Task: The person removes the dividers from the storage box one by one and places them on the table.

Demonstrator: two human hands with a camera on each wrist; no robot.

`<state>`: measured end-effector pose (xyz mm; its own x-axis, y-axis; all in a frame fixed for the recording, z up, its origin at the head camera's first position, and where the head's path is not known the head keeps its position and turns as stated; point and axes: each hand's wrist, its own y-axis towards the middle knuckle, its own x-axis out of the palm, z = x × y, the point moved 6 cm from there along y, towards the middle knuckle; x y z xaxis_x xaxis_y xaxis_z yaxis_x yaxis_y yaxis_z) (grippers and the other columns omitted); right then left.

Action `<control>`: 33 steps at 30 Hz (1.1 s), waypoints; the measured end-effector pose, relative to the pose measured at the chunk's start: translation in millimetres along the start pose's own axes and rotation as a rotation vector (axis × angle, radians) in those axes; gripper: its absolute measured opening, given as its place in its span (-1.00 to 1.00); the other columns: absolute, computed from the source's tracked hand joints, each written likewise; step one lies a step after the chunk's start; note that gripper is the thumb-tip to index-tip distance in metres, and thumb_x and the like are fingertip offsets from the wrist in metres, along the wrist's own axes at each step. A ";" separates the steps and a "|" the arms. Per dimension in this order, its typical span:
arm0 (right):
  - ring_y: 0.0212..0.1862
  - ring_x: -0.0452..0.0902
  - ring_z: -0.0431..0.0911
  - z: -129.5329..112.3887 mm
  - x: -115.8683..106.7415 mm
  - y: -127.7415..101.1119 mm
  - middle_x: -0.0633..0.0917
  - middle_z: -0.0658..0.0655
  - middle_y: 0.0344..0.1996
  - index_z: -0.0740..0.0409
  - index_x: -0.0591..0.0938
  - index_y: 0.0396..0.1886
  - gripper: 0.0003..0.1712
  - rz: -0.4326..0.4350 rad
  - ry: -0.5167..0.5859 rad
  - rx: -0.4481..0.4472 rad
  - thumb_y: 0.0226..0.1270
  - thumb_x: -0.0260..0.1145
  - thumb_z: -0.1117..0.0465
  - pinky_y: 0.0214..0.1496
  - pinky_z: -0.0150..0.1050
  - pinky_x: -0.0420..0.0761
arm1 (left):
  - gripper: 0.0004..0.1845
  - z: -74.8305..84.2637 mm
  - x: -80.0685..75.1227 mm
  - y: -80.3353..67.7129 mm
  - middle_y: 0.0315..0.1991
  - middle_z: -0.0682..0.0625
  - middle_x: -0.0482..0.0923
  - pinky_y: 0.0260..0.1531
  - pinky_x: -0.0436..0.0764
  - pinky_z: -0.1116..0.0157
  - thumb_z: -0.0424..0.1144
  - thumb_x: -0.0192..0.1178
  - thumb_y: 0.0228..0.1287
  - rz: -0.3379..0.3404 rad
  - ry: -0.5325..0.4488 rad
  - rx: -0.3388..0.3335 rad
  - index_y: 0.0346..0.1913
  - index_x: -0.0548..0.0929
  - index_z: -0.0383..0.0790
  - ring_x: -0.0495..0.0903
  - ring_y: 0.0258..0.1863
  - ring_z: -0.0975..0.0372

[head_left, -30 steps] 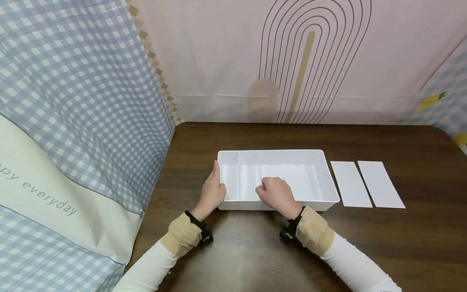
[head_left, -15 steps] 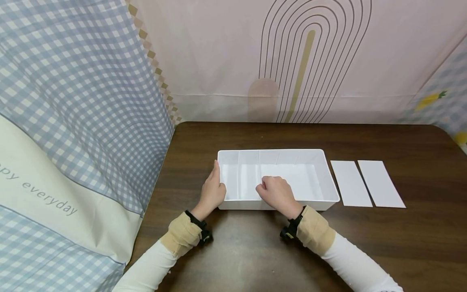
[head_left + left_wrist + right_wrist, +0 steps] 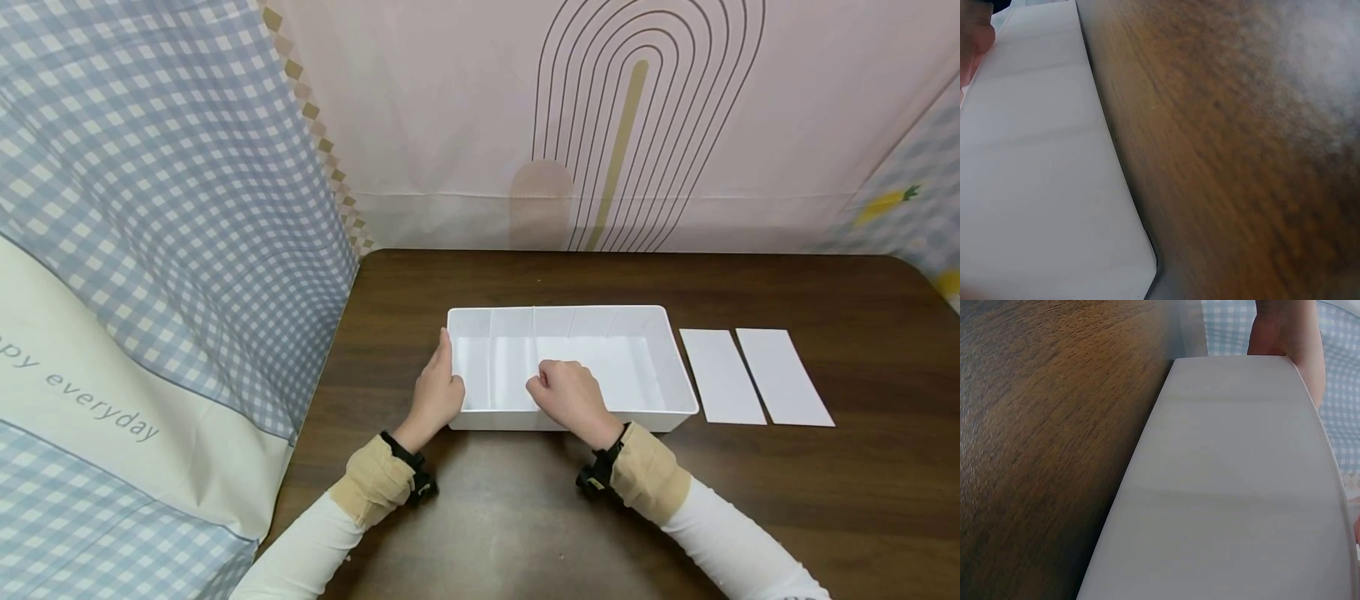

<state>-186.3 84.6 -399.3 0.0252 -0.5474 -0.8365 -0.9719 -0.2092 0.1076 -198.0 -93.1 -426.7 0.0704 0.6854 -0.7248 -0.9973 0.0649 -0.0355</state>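
A white rectangular storage box (image 3: 615, 367) stands on the table, its long front wall (image 3: 1029, 175) filling much of the left wrist view. My left hand (image 3: 437, 390) holds the box's left end, fingers along the outside and thumb at the rim. Inside, one thin white divider (image 3: 491, 358) stands crosswise near the left end. To its right a second divider (image 3: 534, 333) runs from the back wall toward my right hand (image 3: 567, 396). That hand reaches over the front rim with curled fingers and pinches this divider's near part; the fingertips are hidden.
Two flat white panels (image 3: 723, 377) lie side by side on the brown wooden table (image 3: 862, 500), right of the box. Behind the table hangs a pink patterned cloth (image 3: 435, 125). A blue checked cloth (image 3: 187, 167) hangs at the left.
Both hands keep their places on the box and divider. The box and loose panels look still; only a very slight shift of the view shows.
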 end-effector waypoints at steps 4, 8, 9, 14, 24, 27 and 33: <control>-0.71 -0.09 -0.21 0.6 -0.1 0.4 0.04 -0.09 -0.84 0.03 0.11 -0.87 -0.63 0.004 0.010 -0.002 -0.02 0.01 0.32 -0.68 -0.39 -0.04 | -0.24 0.1 0.3 0.1 0.36 -0.19 -0.03 -0.70 0.14 0.34 -0.49 -0.21 0.08 0.003 0.002 0.000 0.38 -0.21 -0.26 -0.02 -0.78 0.25; -0.71 -0.09 -0.21 0.4 -0.7 0.5 0.05 -0.08 -0.84 0.03 0.12 -0.87 -0.64 0.013 0.019 -0.009 -0.01 0.00 0.31 -0.67 -0.39 -0.04 | -0.24 0.0 0.4 0.1 0.36 -0.19 -0.02 -0.69 0.15 0.34 -0.49 -0.21 0.08 0.003 0.004 -0.002 0.38 -0.21 -0.26 -0.01 -0.78 0.25; -0.71 -0.09 -0.21 0.2 -0.8 0.5 0.05 -0.08 -0.84 0.03 0.13 -0.87 -0.64 0.015 0.020 -0.010 -0.01 0.00 0.31 -0.68 -0.39 -0.04 | -0.24 0.0 0.4 0.0 0.36 -0.19 -0.02 -0.69 0.15 0.34 -0.49 -0.21 0.08 0.004 0.003 -0.002 0.38 -0.21 -0.26 -0.01 -0.78 0.25; -0.72 -0.07 -0.22 -0.4 -2.3 0.4 0.06 -0.09 -0.85 0.04 0.14 -0.88 -0.64 0.033 0.031 -0.017 -0.02 0.01 0.32 -0.68 -0.39 -0.03 | -0.24 0.0 0.7 -0.2 0.36 -0.19 -0.03 -0.71 0.14 0.35 -0.49 -0.21 0.09 0.001 0.000 -0.006 0.38 -0.22 -0.25 -0.02 -0.79 0.25; -0.72 -0.05 -0.21 -1.4 -4.7 -0.2 0.07 -0.10 -0.86 0.05 0.16 -0.88 -0.64 0.065 0.040 -0.036 -0.03 0.02 0.33 -0.67 -0.39 -0.02 | -0.24 0.6 0.4 -0.6 0.36 -0.18 -0.03 -0.69 0.15 0.34 -0.49 -0.21 0.09 0.000 0.001 -0.013 0.38 -0.21 -0.25 -0.02 -0.78 0.25; -0.72 -0.04 -0.21 -1.5 -5.2 -0.1 0.08 -0.11 -0.86 0.05 0.17 -0.88 -0.65 0.073 0.042 -0.040 -0.04 0.02 0.34 -0.66 -0.40 -0.01 | -0.24 0.8 0.2 -0.7 0.36 -0.18 -0.04 -0.69 0.15 0.34 -0.49 -0.20 0.09 -0.002 -0.001 -0.015 0.38 -0.21 -0.25 -0.01 -0.78 0.25; -0.72 -0.03 -0.22 -2.4 -7.1 -0.2 0.10 -0.11 -0.87 0.07 0.19 -0.89 -0.66 0.088 0.059 -0.054 -0.04 0.02 0.34 -0.66 -0.40 0.00 | -0.25 0.4 -0.3 -0.6 0.36 -0.18 -0.03 -0.68 0.15 0.34 -0.49 -0.20 0.08 0.004 -0.002 -0.010 0.38 -0.18 -0.29 0.00 -0.77 0.24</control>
<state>-185.7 86.6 -392.1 -0.0441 -0.6121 -0.7895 -0.9571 -0.2007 0.2091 -197.4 -93.1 -426.2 0.0662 0.6867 -0.7239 -0.9977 0.0548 -0.0392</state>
